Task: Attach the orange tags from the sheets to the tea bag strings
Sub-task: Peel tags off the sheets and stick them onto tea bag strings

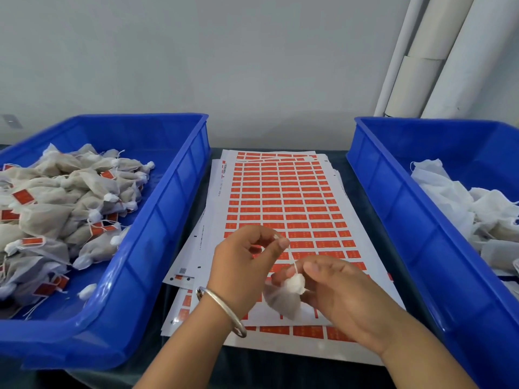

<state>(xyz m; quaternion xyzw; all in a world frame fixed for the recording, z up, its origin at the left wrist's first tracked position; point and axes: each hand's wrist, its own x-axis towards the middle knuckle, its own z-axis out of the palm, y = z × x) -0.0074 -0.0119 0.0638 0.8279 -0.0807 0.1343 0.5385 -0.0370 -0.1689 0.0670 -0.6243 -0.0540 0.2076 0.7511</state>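
Head view shows my two hands over the middle of the dark counter [280, 372]. On the left sits a big blue bin [157, 220] full of tea bags that have orange tags [24, 196] on their strings. On the right sits another blue bin [398, 197] with white tea bags [449, 197] that show no tags. Far behind, white pipes [449, 51] stand against the pale wall.

Between the two bins lies a pile of white sheets [280, 192] covered in rows of little orange tags. The sheets run from near me to far away, and some lower ones stick out at the left edge. My hands and arms hide part of the near rows.

My right hand [339, 293] holds one tea bag [283, 297] just above the sheets. My fingers are curled around its white, bunched top. The bag hangs down toward the left under my fingers.

A thin white string [292, 259] goes up from the bag to my left hand [241, 270]. My left thumb and finger pinch the end of the string, and the other fingers are curled in. A silver bangle [222, 307] is on my left wrist. The two hands are near each other, with the string between them.
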